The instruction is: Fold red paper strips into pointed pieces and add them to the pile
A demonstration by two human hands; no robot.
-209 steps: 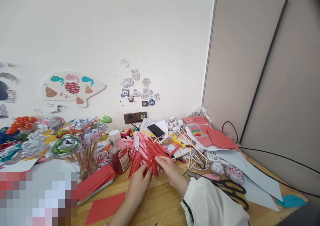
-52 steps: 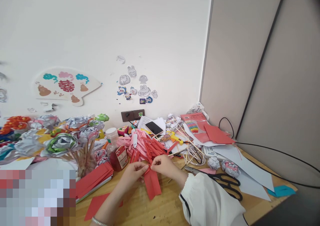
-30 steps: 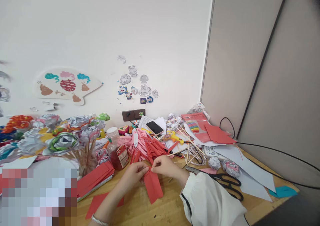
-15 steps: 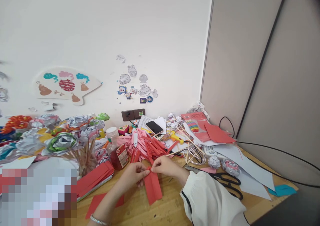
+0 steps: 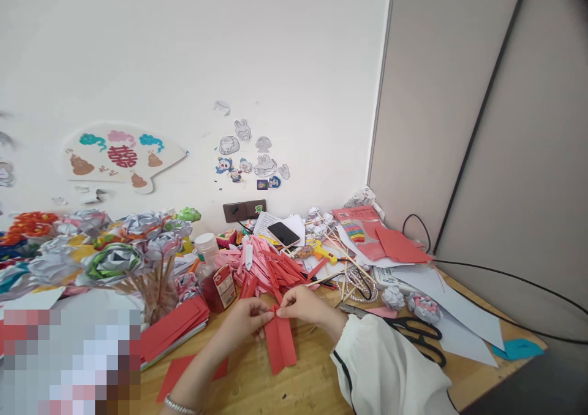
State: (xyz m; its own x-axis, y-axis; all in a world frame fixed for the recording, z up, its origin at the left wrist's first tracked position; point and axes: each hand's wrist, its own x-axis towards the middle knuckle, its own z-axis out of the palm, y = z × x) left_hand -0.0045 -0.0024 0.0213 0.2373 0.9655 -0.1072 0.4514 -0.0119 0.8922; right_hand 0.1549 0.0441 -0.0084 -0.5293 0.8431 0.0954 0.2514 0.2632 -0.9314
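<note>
My left hand [image 5: 245, 320] and my right hand [image 5: 301, 304] meet above the wooden table [image 5: 312, 384]. Both pinch the top end of a red paper strip [image 5: 280, 344], which lies lengthwise toward me with a crease down its middle. Just behind my fingers sits a heap of folded red and pink paper strips [image 5: 266, 268]. My right arm wears a white sleeve [image 5: 386, 366], and a thin bracelet is on my left wrist.
A stack of red paper [image 5: 169, 329] and a red sheet [image 5: 184, 375] lie to the left. A sauce bottle [image 5: 215, 277], paper flowers on sticks [image 5: 119, 255], black scissors [image 5: 413, 335], a phone [image 5: 283, 234], wooden skewers, white sheets and black cables crowd the table.
Seven seconds ago both hands were in the strip heap. Since then they hold one red strip in front of it; in the last second the strip shifted only slightly.
</note>
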